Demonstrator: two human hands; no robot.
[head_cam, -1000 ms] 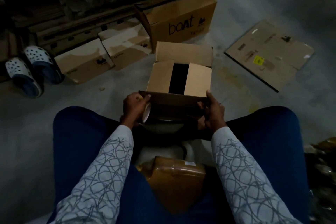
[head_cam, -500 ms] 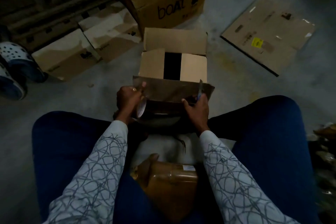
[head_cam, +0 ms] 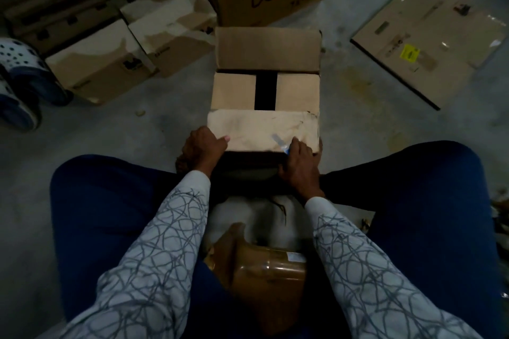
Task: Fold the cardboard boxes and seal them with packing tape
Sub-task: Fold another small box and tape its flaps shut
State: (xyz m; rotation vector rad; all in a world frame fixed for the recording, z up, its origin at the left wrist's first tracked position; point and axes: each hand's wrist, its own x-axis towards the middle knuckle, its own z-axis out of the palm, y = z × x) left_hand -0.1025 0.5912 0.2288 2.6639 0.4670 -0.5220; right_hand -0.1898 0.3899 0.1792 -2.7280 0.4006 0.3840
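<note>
Between the knees, flap (head_cam: 261, 129), upright before, now lies flat on box (head_cam: 298, 91); left hand (head_cam: 202, 146) grips its corner, right hand (head_cam: 298, 165) pinches blue tool (head_cam: 278, 142).

Your left sleeve (head_cam: 154, 250) and right sleeve (head_cam: 366, 261) are long and pale grey-white, covered all over in thin, dark, scribbled loops, and they reach to the wrist. Your trousers (head_cam: 96, 201) are a plain deep blue. Your left grip (head_cam: 202, 147) and right grip (head_cam: 298, 162) are bare.
</note>
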